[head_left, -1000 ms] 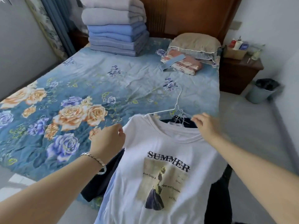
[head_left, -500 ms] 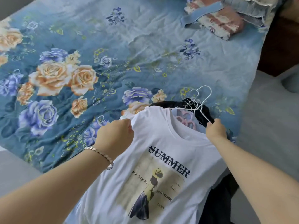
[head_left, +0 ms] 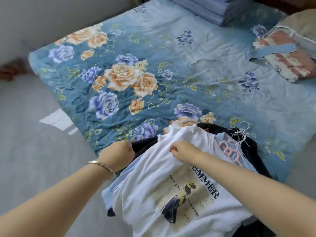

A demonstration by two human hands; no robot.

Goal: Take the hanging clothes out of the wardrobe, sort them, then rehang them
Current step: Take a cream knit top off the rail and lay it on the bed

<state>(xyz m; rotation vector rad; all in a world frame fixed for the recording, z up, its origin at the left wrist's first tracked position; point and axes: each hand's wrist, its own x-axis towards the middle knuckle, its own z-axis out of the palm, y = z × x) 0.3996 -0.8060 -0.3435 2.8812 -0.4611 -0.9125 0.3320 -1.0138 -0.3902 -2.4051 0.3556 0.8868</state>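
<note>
At the near edge of the bed, down toward six o'clock, the heap of clothes lies half on the blue rose-print quilted bedspread [head_left: 171,57] and half hanging off it. Over at nine o'clock there's pale grey floor [head_left: 34,151] with a bright patch of light on it.

Next comes the left hand [head_left: 118,155], with a thin metal bracelet [head_left: 100,165] at the wrist. Its fingers are curled into a fist right at the pile's left edge, and the knuckles hide whatever it may hold, so I cannot tell. Below it a light blue garment [head_left: 109,190] peeks out.

On top lies the white cotton T-shirt with the SUMMER print [head_left: 153,194], its shoulder bunched up. The right hand [head_left: 183,150] pinches that bunched fabric between thumb and fingertips. Underneath, a black garment [head_left: 253,147] spreads toward four o'clock. A pink plastic hanger [head_left: 230,153] rests on the pile, with thin white wire hangers [head_left: 241,134] tangled just above it.

Up at one o'clock is a stack of folded blue blankets [head_left: 210,9], cut off by the top edge. At two o'clock a folded pink-and-cream cloth [head_left: 287,60] with a blue strap across it touches a beige pillow [head_left: 301,23] that runs out of frame. The T-shirt's hem is cut off at the bottom, and how many garments are in the pile is hard to make out.
</note>
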